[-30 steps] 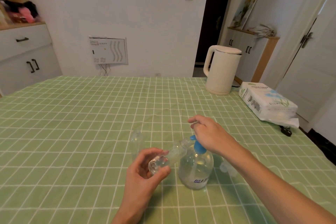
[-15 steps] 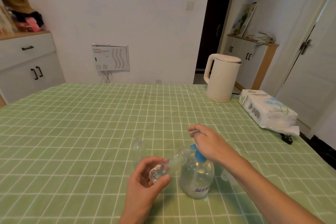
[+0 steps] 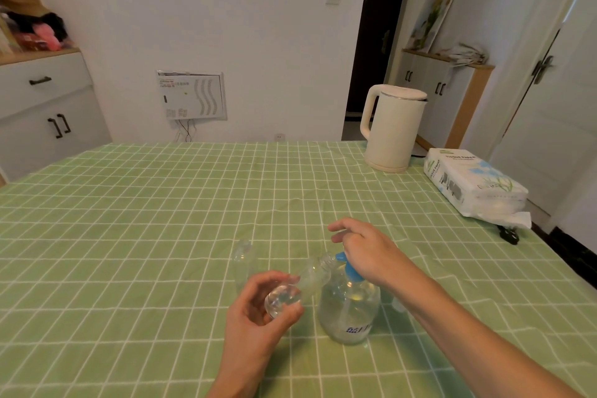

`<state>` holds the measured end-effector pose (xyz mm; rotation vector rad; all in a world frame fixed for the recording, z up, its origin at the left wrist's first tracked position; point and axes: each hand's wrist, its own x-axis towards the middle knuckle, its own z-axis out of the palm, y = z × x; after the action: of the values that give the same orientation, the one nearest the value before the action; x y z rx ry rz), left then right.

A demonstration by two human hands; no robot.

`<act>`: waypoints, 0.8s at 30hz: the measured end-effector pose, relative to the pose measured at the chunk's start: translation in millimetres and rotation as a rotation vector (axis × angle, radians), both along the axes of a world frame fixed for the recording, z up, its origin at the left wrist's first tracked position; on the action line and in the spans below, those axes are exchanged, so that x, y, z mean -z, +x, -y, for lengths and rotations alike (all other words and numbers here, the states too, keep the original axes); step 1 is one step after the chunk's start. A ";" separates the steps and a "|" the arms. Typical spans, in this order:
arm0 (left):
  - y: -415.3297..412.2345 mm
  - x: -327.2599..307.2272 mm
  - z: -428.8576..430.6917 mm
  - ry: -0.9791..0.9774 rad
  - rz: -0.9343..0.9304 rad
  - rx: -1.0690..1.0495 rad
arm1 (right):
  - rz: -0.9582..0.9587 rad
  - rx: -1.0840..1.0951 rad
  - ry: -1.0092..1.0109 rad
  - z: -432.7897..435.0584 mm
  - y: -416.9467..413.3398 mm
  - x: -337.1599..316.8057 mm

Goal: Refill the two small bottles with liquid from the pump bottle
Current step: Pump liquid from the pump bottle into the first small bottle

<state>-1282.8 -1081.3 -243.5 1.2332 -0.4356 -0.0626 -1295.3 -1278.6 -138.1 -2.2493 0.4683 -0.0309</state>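
Note:
A clear pump bottle [image 3: 349,310] with a blue pump head stands near the table's front middle. My right hand [image 3: 365,250] rests on top of the pump head, fingers loosely bent over it. My left hand [image 3: 258,313] grips a small clear bottle [image 3: 297,287] by its base and holds it tilted, its open mouth right at the blue nozzle. A second small clear bottle [image 3: 244,262] stands upright on the cloth just left of the hands. A small clear item [image 3: 399,305] lies partly hidden behind my right forearm.
The table wears a green checked cloth [image 3: 145,236]. A cream electric kettle [image 3: 392,128] stands at the back right, with a pack of tissue paper [image 3: 475,184] by the right edge and a dark plug [image 3: 508,234] near it.
The view has shifted slightly upward. Both hands and the bottles keep the same arrangement, with my right hand staying on the pump head.

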 end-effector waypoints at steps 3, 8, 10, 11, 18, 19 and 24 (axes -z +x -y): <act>0.0 0.6 0.6 -0.006 0.003 0.000 | -0.011 -0.008 -0.016 0.4 0.0 -2.4; -0.8 0.7 -0.6 -0.013 -0.001 0.006 | -0.011 -0.008 -0.013 3.7 0.6 -9.1; -1.2 0.5 -0.1 -0.013 -0.001 0.007 | -0.019 -0.009 -0.008 4.2 0.6 -10.0; -1.5 0.0 -0.1 -0.012 -0.002 0.007 | -0.020 -0.008 -0.001 4.2 0.5 -9.6; -2.3 -3.4 1.3 -0.020 0.001 0.018 | -0.010 -0.009 0.000 1.3 1.0 -3.5; -2.6 -4.1 1.8 -0.027 -0.004 0.018 | -0.022 -0.010 -0.004 1.0 0.7 -2.7; -4.6 -6.6 1.6 -0.037 0.007 0.015 | -0.035 -0.003 -0.011 1.5 0.5 -4.6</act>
<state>-1287.4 -1083.0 -236.9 1.1945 -0.4504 -0.0627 -1294.8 -1280.1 -133.5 -2.2649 0.4843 0.0076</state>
